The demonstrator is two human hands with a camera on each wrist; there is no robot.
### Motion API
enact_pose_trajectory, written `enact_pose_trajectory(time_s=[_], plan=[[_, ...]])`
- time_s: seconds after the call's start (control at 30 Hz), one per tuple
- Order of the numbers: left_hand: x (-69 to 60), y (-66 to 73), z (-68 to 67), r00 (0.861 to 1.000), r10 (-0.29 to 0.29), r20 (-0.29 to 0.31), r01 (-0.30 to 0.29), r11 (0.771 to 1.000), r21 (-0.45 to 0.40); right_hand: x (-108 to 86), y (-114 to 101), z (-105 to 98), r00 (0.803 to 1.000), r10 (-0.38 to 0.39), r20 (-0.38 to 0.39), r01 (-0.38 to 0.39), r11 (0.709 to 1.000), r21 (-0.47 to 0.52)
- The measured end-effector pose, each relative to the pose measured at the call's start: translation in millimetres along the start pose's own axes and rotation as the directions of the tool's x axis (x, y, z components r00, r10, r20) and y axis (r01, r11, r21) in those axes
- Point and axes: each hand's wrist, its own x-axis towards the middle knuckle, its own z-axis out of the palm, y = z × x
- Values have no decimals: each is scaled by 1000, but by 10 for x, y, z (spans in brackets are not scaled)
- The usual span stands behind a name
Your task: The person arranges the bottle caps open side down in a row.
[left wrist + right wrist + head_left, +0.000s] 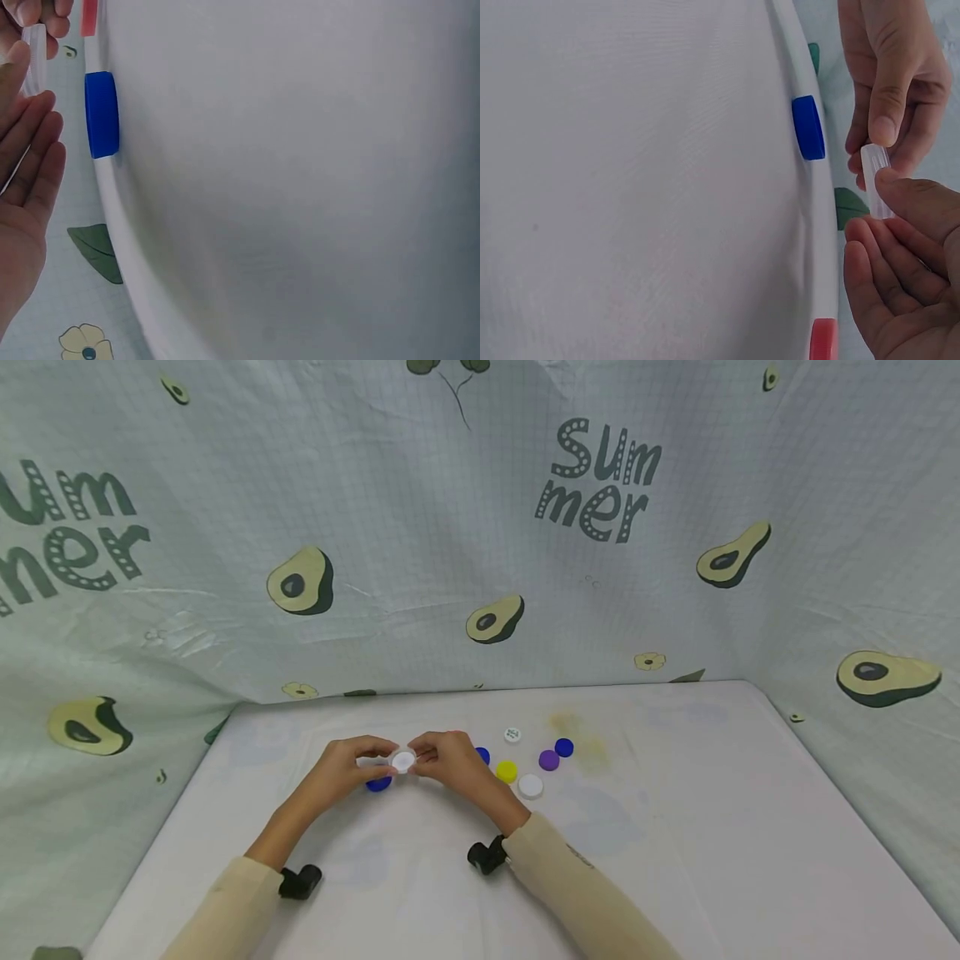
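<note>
A white round cap (403, 762) is held up between both hands above the table. My left hand (337, 772) pinches its left edge with thumb and fingers, and my right hand (457, 764) pinches its right edge. Seen from the left wrist, the cap (34, 60) stands edge-on between the left hand (22, 217) and the right fingers. From the right wrist, its ribbed side (875, 180) shows between the left hand (896, 75) and the right hand (915, 270). A blue cap (378, 784) lies just below the left fingers.
Right of the hands lie a yellow cap (506, 771), a white cap (531, 787), a purple cap (549, 760), a blue cap (564, 747) and a small white cap with dark marks (512, 735). Another blue cap (483, 755) is beside the right hand. A red cap (823, 339) shows partly.
</note>
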Motion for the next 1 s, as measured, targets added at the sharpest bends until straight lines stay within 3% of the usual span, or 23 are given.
enact_pose_trajectory(time_s=[0.17, 0.6, 1.0], plan=[[35, -18, -5, 998, -42, 41, 42, 999, -4, 46, 5, 34, 1000, 4, 7, -4, 1000, -23], [66, -88, 56, 996, -41, 81, 41, 999, 0, 60, 68, 108, 999, 42, 31, -42, 999, -25], [97, -54, 42, 989, -68, 131, 63, 997, 36, 88, 53, 116, 997, 52, 57, -50, 998, -46]])
